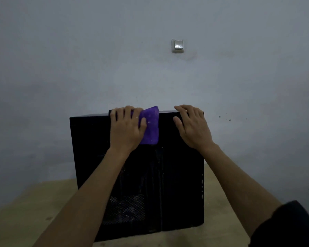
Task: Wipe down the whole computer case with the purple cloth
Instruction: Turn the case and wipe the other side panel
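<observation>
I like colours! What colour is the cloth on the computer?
Purple. The cloth shows best in the head view, under the left hand on the black computer case.

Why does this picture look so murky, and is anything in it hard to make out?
Head view: dim, bluish light; the black computer case loses most surface detail in the dark, only a mesh patch shows; the purple cloth under the left hand stands out; soft focus overall; wide-angle lens bends the table edge.
</observation>
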`<state>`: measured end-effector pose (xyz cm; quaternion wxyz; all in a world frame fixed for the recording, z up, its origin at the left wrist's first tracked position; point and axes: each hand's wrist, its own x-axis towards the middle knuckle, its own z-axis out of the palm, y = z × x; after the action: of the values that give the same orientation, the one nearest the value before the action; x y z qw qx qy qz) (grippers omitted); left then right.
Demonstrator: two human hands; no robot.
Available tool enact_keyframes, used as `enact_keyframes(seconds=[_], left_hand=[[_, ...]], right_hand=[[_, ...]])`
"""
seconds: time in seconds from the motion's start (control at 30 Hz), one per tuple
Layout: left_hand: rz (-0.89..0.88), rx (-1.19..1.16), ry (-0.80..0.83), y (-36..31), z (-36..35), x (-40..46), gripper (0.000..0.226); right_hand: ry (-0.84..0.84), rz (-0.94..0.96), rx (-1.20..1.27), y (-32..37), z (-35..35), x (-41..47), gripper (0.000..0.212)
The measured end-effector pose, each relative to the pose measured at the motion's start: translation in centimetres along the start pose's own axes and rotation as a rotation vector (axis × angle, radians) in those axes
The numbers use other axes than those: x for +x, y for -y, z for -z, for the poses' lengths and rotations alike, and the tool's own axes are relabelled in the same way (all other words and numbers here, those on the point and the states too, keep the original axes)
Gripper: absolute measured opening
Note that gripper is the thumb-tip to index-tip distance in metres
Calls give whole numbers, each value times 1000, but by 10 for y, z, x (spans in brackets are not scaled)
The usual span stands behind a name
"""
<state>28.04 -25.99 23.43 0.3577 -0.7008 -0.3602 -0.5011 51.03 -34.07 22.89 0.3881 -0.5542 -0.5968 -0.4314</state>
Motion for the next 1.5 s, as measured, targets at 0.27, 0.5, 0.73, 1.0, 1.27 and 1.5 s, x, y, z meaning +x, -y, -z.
enact_keyframes(seconds=[0.27,0.5,0.73,1.0,1.27,1.5], left_hand=[[-41,-60,43,-59,-8,7,43],[9,-89,-67,-21,-5,2,38],[126,-69,-35,-19,-5,3,37],[-62,-130,24,-5,-4,-1,45],[146,-44,-39,61,6,-20,39],[85,-88,44,35,6,-5,42]], right_hand=[[-89,-62,-102,11,-14,-1,49],[-127,-68,-107,10,-16,-2,46],[-152,-203,-101,28,-22,5,48],[-193,-242,-147,35,-29,5,46],[-176,-220,-145,32,-28,4,44],[-177,-116,-40,93,-41,27,44]])
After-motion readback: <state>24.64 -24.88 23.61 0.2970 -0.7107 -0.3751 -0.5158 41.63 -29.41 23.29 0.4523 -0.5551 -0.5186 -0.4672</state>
